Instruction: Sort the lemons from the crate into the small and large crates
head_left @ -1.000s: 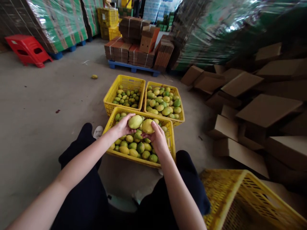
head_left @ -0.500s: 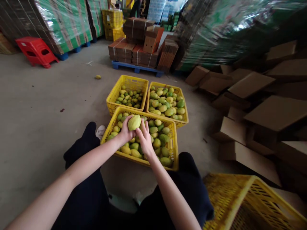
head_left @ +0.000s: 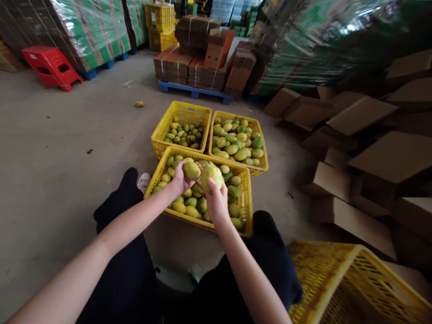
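My left hand is closed around a yellow-green oval fruit. Beside it, my right hand grips a larger, paler yellow-green fruit, its thumb lying over the near side. The two fruits are held close together above the near yellow crate, which is filled with similar green and yellow fruits. My fingers behind the fruits are partly hidden.
Behind stand two more yellow crates of fruit, one left and one right. An upended yellow crate is near my right leg. Cardboard boxes crowd the right side. A red stool and a loose fruit are on the floor.
Earlier one pale fruit showed in my left hand, with my right fingers against it. Now each hand holds a fruit, and my right hand has turned and closed around the paler one.
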### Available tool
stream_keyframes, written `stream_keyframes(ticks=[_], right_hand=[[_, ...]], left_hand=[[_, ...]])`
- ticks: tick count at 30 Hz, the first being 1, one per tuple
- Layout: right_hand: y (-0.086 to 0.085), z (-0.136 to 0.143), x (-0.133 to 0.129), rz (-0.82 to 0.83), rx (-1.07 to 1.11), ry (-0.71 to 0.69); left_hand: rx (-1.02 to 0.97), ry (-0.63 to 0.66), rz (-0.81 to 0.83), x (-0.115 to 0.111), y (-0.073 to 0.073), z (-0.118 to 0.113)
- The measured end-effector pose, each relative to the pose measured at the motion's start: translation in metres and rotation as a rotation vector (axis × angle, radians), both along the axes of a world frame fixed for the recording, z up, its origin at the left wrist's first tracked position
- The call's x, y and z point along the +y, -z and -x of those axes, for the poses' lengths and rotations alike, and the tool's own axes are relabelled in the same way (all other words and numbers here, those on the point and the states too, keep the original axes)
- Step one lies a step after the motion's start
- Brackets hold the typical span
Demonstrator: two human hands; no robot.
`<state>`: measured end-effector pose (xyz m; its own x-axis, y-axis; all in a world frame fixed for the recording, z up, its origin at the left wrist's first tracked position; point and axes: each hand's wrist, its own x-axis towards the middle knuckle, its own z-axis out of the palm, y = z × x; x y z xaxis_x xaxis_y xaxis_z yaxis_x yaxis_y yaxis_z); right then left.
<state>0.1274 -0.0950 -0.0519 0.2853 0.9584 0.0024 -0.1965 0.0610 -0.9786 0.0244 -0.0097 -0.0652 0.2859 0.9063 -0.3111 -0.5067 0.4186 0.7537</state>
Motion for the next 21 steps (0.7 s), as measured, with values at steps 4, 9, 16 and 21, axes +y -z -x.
stream_keyframes(ticks=[4,9,16,21], right_hand=[[-0.018,-0.020,0.003,-0.069,-0.123,-0.035],[-0.023,-0.027,0.003,-0.247,-0.422,0.011],[-0.019,-0.012,-0.001,-0.379,-0.531,0.077],[-0.018,-0.013,-0.001,-0.406,-0.543,0.086]], left_hand=[[-0.024,-0.048,-0.017,0.006,-0.019,0.001],[0.156,-0.110,-0.532,-0.002,-0.046,0.010],[0.335,-0.116,-0.851,-0.014,-0.062,0.020],[0.360,-0.180,-0.997,-0.013,-0.058,0.021]])
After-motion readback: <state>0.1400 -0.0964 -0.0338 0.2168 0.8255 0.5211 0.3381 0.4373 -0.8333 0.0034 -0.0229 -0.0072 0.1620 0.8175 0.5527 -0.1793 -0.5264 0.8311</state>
